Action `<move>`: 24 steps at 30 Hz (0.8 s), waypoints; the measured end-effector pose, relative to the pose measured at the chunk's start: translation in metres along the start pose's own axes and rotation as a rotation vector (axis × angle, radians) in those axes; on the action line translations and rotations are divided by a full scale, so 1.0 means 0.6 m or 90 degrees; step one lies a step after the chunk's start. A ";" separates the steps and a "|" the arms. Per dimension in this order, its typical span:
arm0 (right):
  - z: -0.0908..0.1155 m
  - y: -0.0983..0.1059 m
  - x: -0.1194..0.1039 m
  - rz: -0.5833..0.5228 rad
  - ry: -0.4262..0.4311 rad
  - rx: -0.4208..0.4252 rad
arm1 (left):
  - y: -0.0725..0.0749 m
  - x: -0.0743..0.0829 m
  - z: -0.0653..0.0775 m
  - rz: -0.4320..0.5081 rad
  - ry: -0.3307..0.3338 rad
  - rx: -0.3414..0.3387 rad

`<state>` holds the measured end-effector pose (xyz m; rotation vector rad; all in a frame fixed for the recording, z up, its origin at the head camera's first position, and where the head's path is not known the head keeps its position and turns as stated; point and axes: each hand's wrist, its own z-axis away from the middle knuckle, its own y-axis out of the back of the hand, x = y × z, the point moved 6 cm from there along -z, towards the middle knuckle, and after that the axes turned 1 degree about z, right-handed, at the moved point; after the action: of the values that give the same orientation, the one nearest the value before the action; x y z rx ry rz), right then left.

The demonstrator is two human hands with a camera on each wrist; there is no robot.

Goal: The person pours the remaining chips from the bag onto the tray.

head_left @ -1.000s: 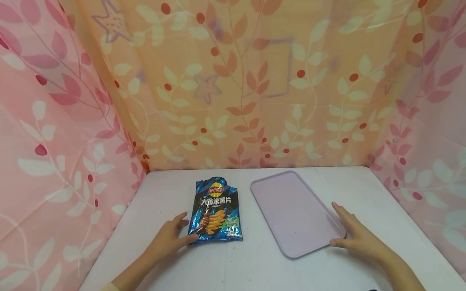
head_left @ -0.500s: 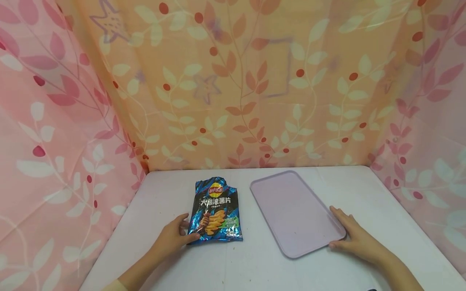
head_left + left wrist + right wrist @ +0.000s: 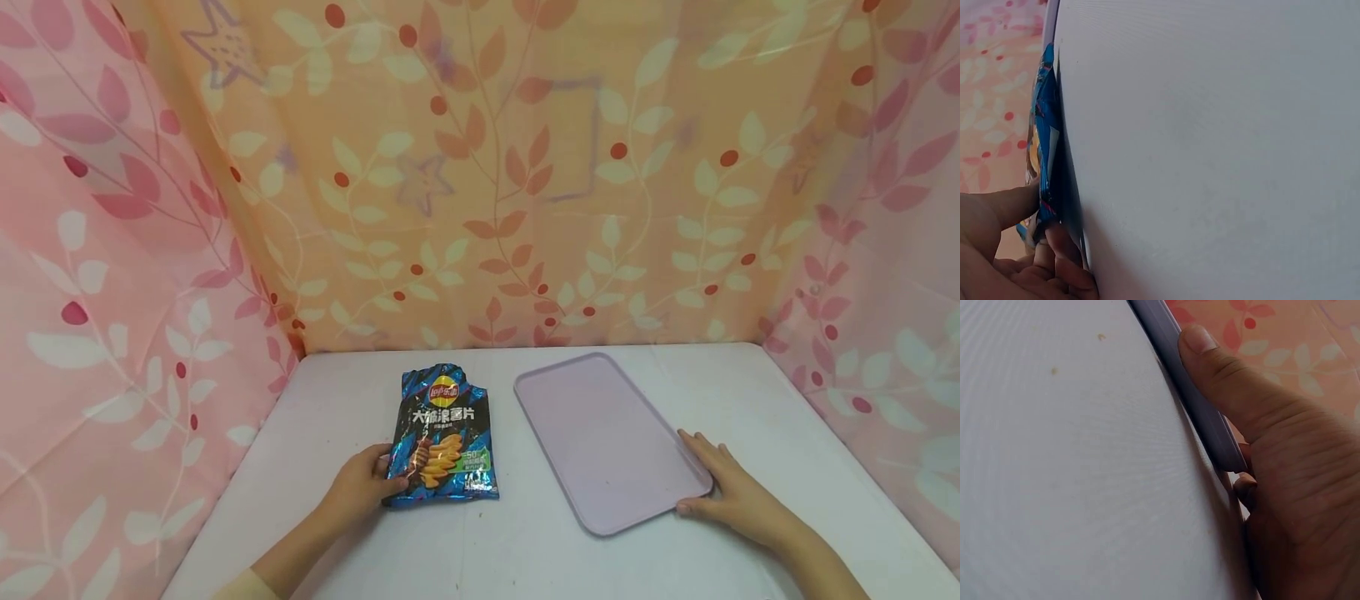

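A blue and black potato chip bag [image 3: 442,437] with a torn-looking top edge lies on the left half of the table. My left hand [image 3: 358,485] grips its lower left corner, thumb on the printed face and fingers underneath. In the left wrist view the chip bag [image 3: 1047,144] shows edge-on between thumb and curled fingers. To the right, a flat light-purple tray [image 3: 611,450] lies at a slant. My right hand [image 3: 738,498] holds its near right corner, thumb at the near edge and fingers along the right side. The right wrist view shows the thumb against the tray's rim [image 3: 1194,400].
Both things lie on a white table [image 3: 480,558] with a few small crumbs on it. A floral curtain [image 3: 495,167] hangs behind, and pink patterned curtains [image 3: 112,275] close in both sides.
My left hand has moved in and taken hold of the chip bag's lower left corner, shifting the bag very slightly. My right fingers have come in against the tray's corner.
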<state>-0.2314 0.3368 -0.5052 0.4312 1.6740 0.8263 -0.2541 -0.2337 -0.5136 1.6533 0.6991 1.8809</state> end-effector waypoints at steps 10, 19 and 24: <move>-0.001 -0.004 0.008 0.007 0.023 0.004 | -0.001 0.009 0.004 0.150 0.000 0.008; -0.003 -0.005 0.013 0.011 0.017 0.005 | 0.002 0.009 0.003 0.183 -0.016 0.044; -0.002 -0.006 0.011 0.009 0.013 0.002 | 0.005 0.010 0.002 0.206 -0.008 0.063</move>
<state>-0.2337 0.3388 -0.5122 0.4383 1.6934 0.8417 -0.2537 -0.2319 -0.5069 1.9358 0.5524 2.0818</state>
